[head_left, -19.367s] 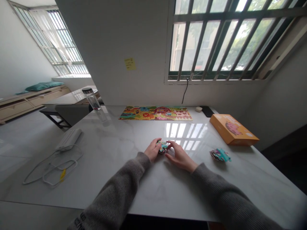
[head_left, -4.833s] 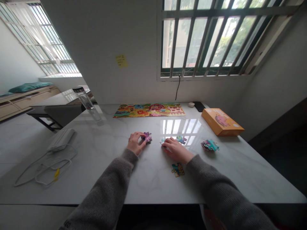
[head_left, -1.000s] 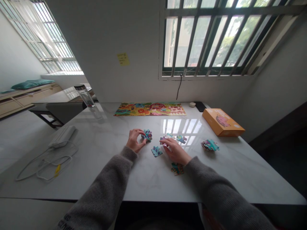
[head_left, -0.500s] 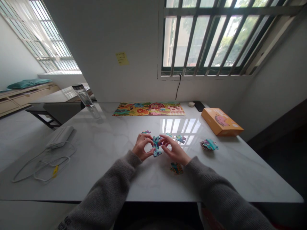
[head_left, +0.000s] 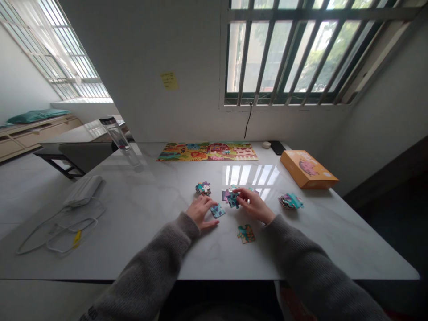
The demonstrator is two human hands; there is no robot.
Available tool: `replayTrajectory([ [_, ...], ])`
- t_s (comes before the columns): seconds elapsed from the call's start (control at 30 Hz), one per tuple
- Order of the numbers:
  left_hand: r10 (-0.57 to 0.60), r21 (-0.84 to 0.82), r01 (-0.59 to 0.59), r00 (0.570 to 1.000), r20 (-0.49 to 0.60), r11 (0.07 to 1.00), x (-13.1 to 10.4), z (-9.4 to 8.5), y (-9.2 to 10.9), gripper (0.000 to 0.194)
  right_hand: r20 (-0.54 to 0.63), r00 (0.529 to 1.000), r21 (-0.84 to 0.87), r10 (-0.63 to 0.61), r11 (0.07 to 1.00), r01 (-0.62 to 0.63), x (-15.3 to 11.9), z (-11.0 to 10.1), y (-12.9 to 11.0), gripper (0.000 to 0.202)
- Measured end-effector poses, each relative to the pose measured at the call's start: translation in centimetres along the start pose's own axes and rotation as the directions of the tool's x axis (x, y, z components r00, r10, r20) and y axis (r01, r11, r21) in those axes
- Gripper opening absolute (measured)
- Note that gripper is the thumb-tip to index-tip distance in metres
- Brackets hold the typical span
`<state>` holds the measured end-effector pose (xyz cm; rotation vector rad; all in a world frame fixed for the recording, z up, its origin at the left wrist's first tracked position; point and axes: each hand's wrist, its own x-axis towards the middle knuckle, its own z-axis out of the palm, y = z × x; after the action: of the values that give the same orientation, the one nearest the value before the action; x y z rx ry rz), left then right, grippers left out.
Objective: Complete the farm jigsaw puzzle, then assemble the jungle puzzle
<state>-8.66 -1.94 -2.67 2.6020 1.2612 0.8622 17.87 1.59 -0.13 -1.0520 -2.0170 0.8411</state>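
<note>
My right hand [head_left: 252, 204] pinches a dark blue puzzle piece [head_left: 233, 200] between thumb and fingers. My left hand [head_left: 201, 211] lies on the table, thumb apart from the fingers; its fingertips are at the edge of a light blue puzzle piece [head_left: 217, 211]. Behind the left hand is a small stack of puzzle pieces [head_left: 203, 188]. More pieces, with a purple one [head_left: 225, 195] among them, lie partly hidden behind the right hand. Nearer to me sits a teal and orange puzzle piece [head_left: 246, 233], on its own.
Another puzzle-piece pile [head_left: 290, 201] is at the right, before an orange box [head_left: 308, 169]. A long colourful picture strip [head_left: 207, 152] lies along the wall, with a black phone-like object [head_left: 277, 148] beyond it. A bottle [head_left: 118, 138] and a white device [head_left: 83, 191] with cable stand left.
Both hands have moved apart. The dark blue piece has come away to the right in my right hand, while the light blue piece stays on the table. My left hand has loosened its grip.
</note>
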Motion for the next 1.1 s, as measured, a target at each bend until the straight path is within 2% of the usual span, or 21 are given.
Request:
replayTrajectory([
  [0.07, -0.046, 0.066, 0.044, 0.998, 0.031, 0.997, -0.4, 0.9, -0.2, 0.045, 0.029, 0.999, -0.04, 0.02, 0.999, -0.019, -0.6, -0.5, 0.4, 0.027],
  [0.17, -0.073, 0.075, 0.07, 0.996, 0.047, 0.995, -0.8, 1.2, 0.0, 0.032, 0.052, 0.998, -0.12, 0.027, 0.993, -0.021, -1.6, -0.9, 0.9, 0.027],
  [0.33, -0.056, 0.003, 0.056, 0.995, 0.088, 0.998, -1.6, -0.1, 1.0, 0.026, -0.008, 1.0, -0.323, 0.011, 0.946, -0.013, -3.3, -1.6, 1.7, 0.026],
  [0.5, -0.085, 0.003, 0.085, 0.993, 0.085, 0.996, -3.5, -0.7, 2.5, 0.02, -0.064, 0.997, -0.558, -0.043, 0.83, 0.0, -5.0, -2.3, 1.9, 0.027],
  [0.63, -0.134, -0.005, 0.135, 0.988, 0.078, 0.991, -4.7, -0.7, 3.5, 0.017, -0.079, 0.992, -0.54, -0.102, 0.841, 0.043, -6.2, -2.1, 0.8, 0.031],
  [0.77, -0.131, -0.021, 0.132, 0.99, 0.057, 0.991, -5.5, -0.6, 4.1, 0.017, -0.084, 0.989, -0.485, -0.119, 0.872, 0.064, -8.2, -0.8, -1.2, 0.029],
  [0.93, -0.105, -0.04, 0.108, 0.992, 0.072, 0.993, -6.2, -0.6, 4.7, 0.021, 0.001, 0.994, -0.484, -0.105, 0.87, 0.093, -11.2, 0.8, -2.9, 0.033],
  [1.1, -0.102, -0.066, 0.108, 0.992, 0.077, 0.992, -6.6, -0.9, 5.3, 0.021, 0.062, 0.996, -0.485, -0.057, 0.871, 0.08, -11.9, 1.1, -3.6, 0.029],
])
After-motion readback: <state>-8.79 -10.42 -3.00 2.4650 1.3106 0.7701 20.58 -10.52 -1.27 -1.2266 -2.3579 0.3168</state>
